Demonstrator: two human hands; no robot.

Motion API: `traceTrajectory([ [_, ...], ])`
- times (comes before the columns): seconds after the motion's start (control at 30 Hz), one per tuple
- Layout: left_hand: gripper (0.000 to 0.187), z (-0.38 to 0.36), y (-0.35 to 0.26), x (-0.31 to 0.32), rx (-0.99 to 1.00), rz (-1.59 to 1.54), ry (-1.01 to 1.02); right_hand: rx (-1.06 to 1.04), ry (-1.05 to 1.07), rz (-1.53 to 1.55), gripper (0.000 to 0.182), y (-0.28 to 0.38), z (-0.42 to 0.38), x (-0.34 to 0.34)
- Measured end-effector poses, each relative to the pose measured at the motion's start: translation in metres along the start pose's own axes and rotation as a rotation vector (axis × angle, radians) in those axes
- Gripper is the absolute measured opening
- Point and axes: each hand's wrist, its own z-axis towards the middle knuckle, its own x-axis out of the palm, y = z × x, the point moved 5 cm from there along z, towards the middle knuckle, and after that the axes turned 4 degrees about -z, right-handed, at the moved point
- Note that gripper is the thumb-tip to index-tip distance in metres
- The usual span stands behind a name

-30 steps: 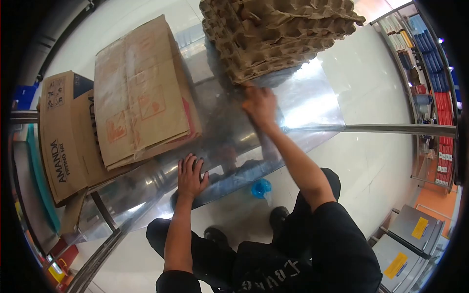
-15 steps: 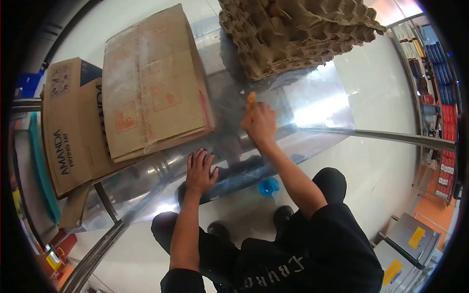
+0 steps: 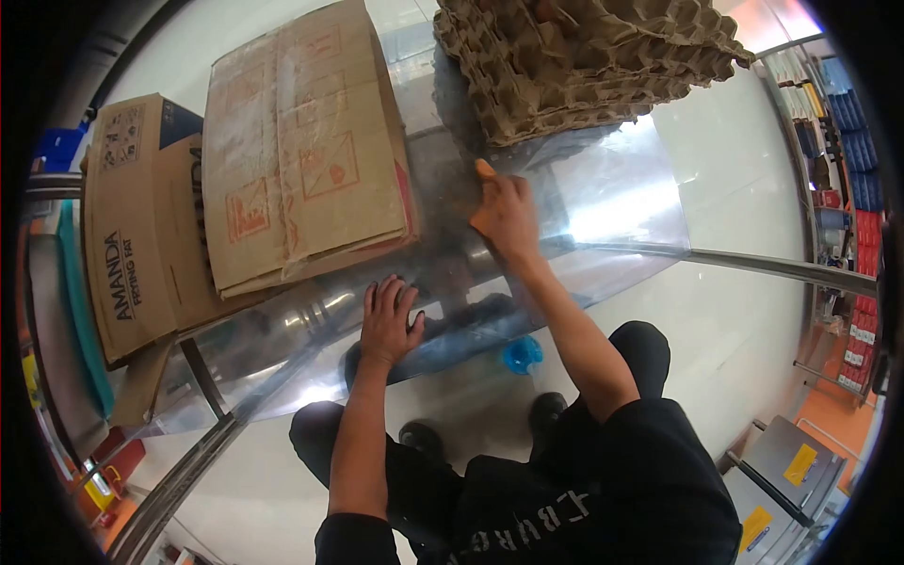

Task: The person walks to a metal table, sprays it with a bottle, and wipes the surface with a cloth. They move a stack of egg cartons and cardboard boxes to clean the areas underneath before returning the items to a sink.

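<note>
An orange cloth point(image 3: 482, 222) is bunched under my right hand point(image 3: 511, 215), whose fingers are closed on it against the shiny metal shelf point(image 3: 603, 212). Part of the cloth sticks out past my fingertips and beside my palm. My left hand point(image 3: 387, 323) lies on the same surface near its front edge, fingers spread, holding nothing. Just beyond that hand stands a taped cardboard box point(image 3: 306, 155) with red printed marks. A stack of egg trays point(image 3: 574, 71) sits on the shelf beyond my right hand.
Left of the taped box is another carton point(image 3: 141, 235) marked "AMANDA FRYING FAT". A blue container point(image 3: 522, 355) is on the floor below the front edge. Metal rails point(image 3: 782, 266) run at the sides. Stocked shelves point(image 3: 852, 141) stand at the far right.
My right hand has shifted slightly with the orange cloth, which now shows more on its left side. My left hand stays flat in nearly the same place. The view has tilted a little.
</note>
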Motion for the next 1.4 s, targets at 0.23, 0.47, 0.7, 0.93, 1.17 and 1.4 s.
traceTrajectory([
  [0.23,0.046,-0.001,0.002,0.001,-0.01,0.003,-0.002,0.824,0.244,1.229,0.028,-0.042,-0.001,-0.031],
  [0.47,0.048,-0.002,0.002,0.003,-0.017,0.034,0.002,1.007,0.621,1.655,0.042,0.017,-0.065,-0.019],
  [0.7,0.047,-0.003,0.005,0.006,0.009,0.037,-0.047,0.863,0.553,1.034,0.05,0.03,-0.116,-0.039],
  [0.93,0.037,-0.002,-0.004,0.002,0.074,0.047,-0.107,0.559,0.614,0.563,0.061,0.03,-0.109,-0.091],
  [1.17,0.037,0.009,0.005,0.023,-0.035,-0.014,-0.041,0.476,0.542,0.307,0.058,0.047,-0.123,-0.112],
  [1.4,0.053,-0.002,-0.076,-0.037,-0.718,-1.527,0.276,0.368,0.487,0.509,0.059,0.086,-0.141,-0.098],
])
